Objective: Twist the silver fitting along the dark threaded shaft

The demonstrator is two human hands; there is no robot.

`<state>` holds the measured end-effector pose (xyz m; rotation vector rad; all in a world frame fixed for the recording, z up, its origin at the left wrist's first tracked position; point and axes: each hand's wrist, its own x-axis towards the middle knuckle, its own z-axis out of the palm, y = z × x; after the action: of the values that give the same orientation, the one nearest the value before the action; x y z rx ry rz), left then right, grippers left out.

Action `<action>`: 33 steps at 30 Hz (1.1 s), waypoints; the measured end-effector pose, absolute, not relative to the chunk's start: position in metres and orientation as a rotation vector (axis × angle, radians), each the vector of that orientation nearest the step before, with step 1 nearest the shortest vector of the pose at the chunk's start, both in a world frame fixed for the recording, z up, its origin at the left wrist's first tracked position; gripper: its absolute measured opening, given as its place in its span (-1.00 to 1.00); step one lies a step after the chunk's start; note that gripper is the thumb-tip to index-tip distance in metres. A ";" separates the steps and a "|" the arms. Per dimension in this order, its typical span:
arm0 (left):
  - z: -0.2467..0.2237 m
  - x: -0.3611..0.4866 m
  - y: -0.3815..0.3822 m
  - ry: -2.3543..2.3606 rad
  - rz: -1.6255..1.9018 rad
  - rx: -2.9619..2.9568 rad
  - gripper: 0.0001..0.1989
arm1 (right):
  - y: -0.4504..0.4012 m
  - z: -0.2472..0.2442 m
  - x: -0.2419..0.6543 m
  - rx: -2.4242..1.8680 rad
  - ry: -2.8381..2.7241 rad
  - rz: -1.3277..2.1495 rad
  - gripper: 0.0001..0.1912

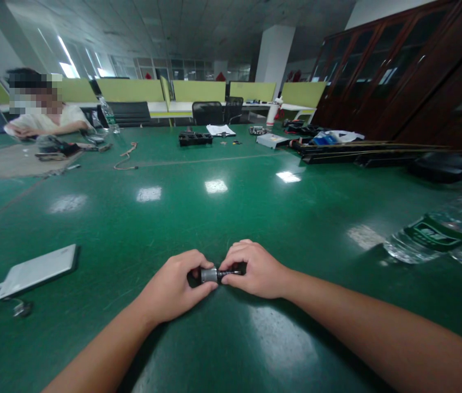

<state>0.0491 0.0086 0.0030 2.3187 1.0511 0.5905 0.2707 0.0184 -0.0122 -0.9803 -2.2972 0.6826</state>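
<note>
Close in front of me, at the middle of the green table, both hands meet around a small metal part. Its thick end is a silver cylinder with black parts, gripped between the thumb and fingers of my left hand. From the cylinder's right side a thin dark shaft sticks out. The fingertips of my right hand pinch this shaft and cover part of it. The part lies roughly level, and its exact kind is too small to make out.
On the left lies a white power bank with a cable. Large water bottles lie at the right. Farther back are a black tray, a clipboard, long dark rails and a seated person.
</note>
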 end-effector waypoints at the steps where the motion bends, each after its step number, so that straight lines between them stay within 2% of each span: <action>1: 0.003 0.049 0.009 1.052 0.590 2.321 -0.89 | 0.019 -0.012 0.271 -0.977 -2.296 0.684 -0.90; 13: 0.003 0.043 0.009 1.081 0.565 2.398 -0.86 | 0.017 -0.012 0.269 -1.090 -2.290 0.638 -0.86; 33: 0.003 0.026 0.016 1.127 0.562 2.403 -0.82 | 0.024 -0.015 0.274 -1.207 -2.211 0.582 -0.92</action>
<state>0.0260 0.0165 0.0031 2.4034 1.1272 0.5625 0.2737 0.0239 -0.0146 -1.2068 -2.2108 0.5818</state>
